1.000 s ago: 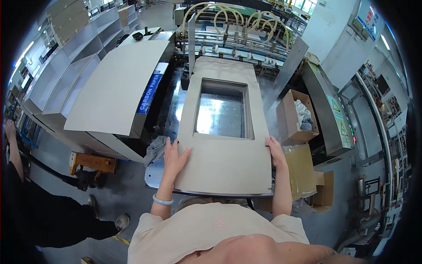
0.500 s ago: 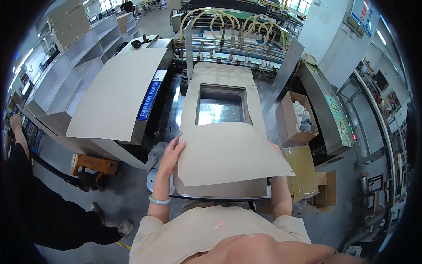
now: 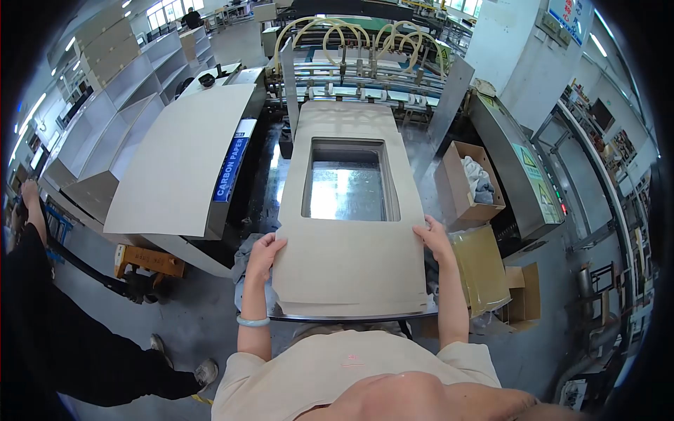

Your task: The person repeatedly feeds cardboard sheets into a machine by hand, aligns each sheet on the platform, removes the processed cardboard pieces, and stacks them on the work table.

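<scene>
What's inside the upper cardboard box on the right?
Crumpled white and grey cloths show in the upper cardboard box; whatever lies beneath them is covered.

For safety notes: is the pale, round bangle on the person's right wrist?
No, the bangle circles the left wrist, and the right wrist is bare.

Your metal table (image 3: pixel 419 156) carries a stack of cardboard sheets (image 3: pixel 351 263) with a rectangular opening, through which shiny metal shows. A grey cloth (image 3: pixel 245 252) lies at your table's near left corner.
</scene>
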The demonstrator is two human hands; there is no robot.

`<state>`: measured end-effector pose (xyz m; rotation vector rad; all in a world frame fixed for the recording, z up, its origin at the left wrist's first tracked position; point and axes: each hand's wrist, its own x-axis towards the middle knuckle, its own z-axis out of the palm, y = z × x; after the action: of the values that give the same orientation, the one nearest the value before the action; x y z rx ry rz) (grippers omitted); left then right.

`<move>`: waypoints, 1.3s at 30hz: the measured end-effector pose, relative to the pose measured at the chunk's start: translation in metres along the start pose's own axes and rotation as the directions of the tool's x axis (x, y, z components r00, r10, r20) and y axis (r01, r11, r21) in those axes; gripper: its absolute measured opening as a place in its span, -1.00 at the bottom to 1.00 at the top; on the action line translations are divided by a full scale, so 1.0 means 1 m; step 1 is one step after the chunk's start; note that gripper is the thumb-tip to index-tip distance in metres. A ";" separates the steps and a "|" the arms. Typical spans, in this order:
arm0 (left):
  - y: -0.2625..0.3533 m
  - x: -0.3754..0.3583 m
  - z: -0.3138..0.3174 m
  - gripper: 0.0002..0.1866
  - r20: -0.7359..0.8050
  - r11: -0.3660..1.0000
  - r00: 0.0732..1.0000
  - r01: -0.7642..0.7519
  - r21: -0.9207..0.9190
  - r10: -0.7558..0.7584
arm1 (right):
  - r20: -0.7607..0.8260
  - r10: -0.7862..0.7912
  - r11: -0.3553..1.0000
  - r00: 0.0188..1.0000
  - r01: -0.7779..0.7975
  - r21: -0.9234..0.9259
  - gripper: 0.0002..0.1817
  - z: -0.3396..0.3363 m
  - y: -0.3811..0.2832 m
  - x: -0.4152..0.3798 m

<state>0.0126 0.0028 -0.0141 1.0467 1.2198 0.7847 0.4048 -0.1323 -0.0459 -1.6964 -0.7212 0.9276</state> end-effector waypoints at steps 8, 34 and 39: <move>-0.018 0.022 -0.003 -0.78 0.011 0.987 0.992 -0.127 0.100 0.127 | -0.091 -0.137 0.952 0.986 0.106 -0.288 -0.44 0.014 0.010 0.016; 0.000 0.056 0.010 -0.62 -0.085 0.965 0.984 -0.134 0.227 0.157 | -0.208 -0.038 0.973 0.977 -0.011 -0.231 -0.46 0.023 -0.021 0.037; 0.006 0.051 0.004 -0.47 -0.091 0.993 0.989 -0.119 0.004 0.119 | -0.109 0.033 0.982 0.993 -0.012 0.186 -0.51 0.021 -0.024 0.038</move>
<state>0.0269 0.0505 -0.0262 1.1000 1.2418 0.9346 0.4061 -0.0841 -0.0357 -1.5810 -0.5252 0.8800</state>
